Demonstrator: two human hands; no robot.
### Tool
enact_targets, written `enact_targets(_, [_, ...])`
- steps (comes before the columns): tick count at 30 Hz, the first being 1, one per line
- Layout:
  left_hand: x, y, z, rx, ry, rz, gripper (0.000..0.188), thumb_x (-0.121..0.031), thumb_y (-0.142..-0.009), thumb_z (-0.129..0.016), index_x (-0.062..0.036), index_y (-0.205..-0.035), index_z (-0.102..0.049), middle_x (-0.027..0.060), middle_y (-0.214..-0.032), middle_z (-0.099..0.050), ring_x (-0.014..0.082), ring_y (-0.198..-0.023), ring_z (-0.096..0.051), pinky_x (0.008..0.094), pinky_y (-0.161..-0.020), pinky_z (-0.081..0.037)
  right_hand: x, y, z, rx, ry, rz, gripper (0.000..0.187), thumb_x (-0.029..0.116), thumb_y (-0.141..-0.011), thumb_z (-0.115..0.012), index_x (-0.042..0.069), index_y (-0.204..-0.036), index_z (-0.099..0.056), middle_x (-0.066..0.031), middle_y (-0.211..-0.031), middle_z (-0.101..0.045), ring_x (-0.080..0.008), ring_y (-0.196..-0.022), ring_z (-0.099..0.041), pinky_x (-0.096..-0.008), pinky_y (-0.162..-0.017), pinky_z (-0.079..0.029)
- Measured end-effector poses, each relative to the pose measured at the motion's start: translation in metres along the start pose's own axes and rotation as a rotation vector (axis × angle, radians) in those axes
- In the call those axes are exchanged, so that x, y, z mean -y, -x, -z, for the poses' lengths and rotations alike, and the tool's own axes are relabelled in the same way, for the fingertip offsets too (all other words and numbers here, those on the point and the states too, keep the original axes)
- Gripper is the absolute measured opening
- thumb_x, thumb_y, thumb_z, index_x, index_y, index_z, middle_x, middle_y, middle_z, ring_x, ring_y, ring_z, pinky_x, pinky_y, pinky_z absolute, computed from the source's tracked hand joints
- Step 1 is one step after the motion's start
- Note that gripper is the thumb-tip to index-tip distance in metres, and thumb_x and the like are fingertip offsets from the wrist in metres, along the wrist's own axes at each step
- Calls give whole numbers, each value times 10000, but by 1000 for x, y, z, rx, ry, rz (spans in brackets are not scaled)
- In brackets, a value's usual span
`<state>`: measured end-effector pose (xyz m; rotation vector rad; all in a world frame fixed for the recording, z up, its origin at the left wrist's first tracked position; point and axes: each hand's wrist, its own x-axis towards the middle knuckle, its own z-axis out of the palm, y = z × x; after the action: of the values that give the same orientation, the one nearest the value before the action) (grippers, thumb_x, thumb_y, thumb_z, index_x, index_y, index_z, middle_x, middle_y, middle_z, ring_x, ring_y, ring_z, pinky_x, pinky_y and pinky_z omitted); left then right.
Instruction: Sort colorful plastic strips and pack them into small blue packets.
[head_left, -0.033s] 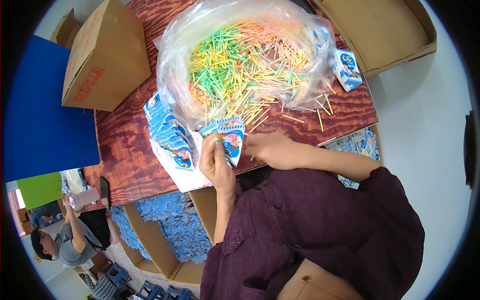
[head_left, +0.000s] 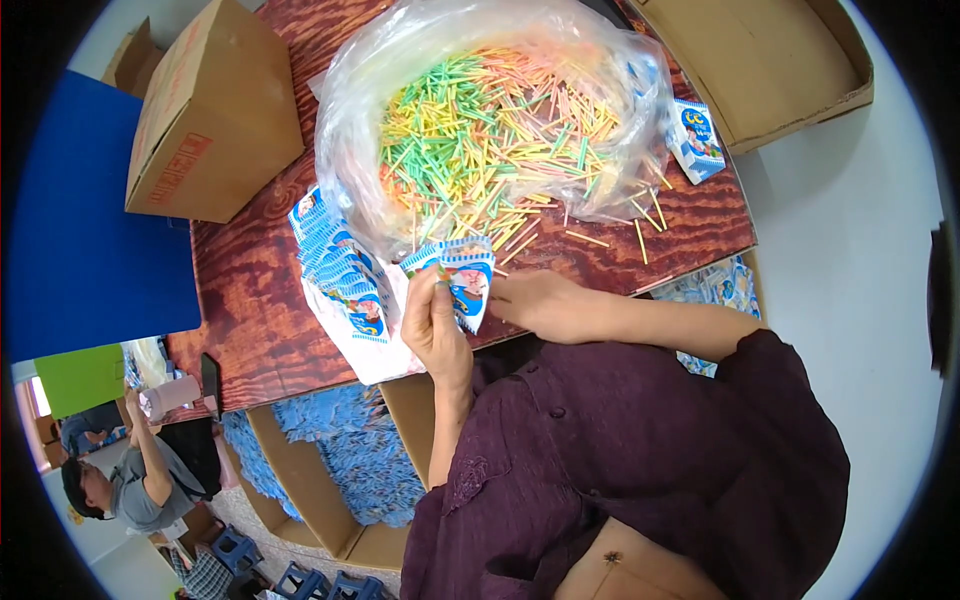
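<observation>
My left hand (head_left: 437,325) is closed with thumb and fingers pinching a few blue-and-white packets (head_left: 470,285), which stand fanned at the table's near edge. Just right of them, my right hand (head_left: 540,303) reaches in with its fingers curled toward the packets' side; whatever the fingertips hold is hidden. Beyond both hands, a large clear plastic bag (head_left: 345,95) lies spread open, full of thin green, yellow and pink sticks (head_left: 450,130). Left of my left hand, a row of overlapping packets (head_left: 340,265) rests on a white sheet (head_left: 370,358).
Loose sticks (head_left: 641,240) and another packet (head_left: 697,140) lie right of the bag. A cardboard box (head_left: 215,120) stands at the far left, an open carton (head_left: 770,70) far right. Below the table edge, cartons hold many blue packets (head_left: 365,465). A person (head_left: 150,480) sits at left.
My right hand has shifted very slightly down at the packets' side. My left hand keeps its pinch on them.
</observation>
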<state>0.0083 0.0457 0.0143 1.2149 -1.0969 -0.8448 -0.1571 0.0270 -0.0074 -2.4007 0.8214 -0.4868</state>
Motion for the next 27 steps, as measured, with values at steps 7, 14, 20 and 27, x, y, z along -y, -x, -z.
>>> enact_targets(7, [4,8,9,18,26,-35,148,33,-904,-549,59,-1026,-629,111,-1035,-627,153,-959,-573,267,-858,-437,-11,-16,43,40,-274,-361,128,74,-838,-565,0,-940,-545,-107,-840,-603,-239,-739,-609,-330,-638,-494])
enact_targets(14, [-1,8,4,117,-16,-52,132,12,-913,-539,64,-996,-628,99,-971,-625,150,-898,-565,258,-811,-428,22,-32,96,-723,-1075,-209,157,17,-899,-576,41,-1037,-504,-43,-890,-612,-102,-820,-604,-236,-689,-483])
enact_targets(20, [-8,4,-1,115,-12,-53,138,30,-892,-544,63,-989,-636,116,-970,-637,190,-902,-587,278,-821,-435,33,-37,63,-779,-855,-157,182,-17,-860,-623,21,-1002,-516,-87,-909,-622,-135,-872,-610,-263,-768,-488])
enact_targets(27, [-7,9,1,29,-26,-102,145,-17,-930,-535,40,-1020,-633,76,-1002,-618,126,-910,-542,257,-842,-410,35,-37,76,-485,-353,3,126,104,-857,-628,-12,-822,-594,-104,-1071,-584,-244,-980,-549,-356,-889,-400])
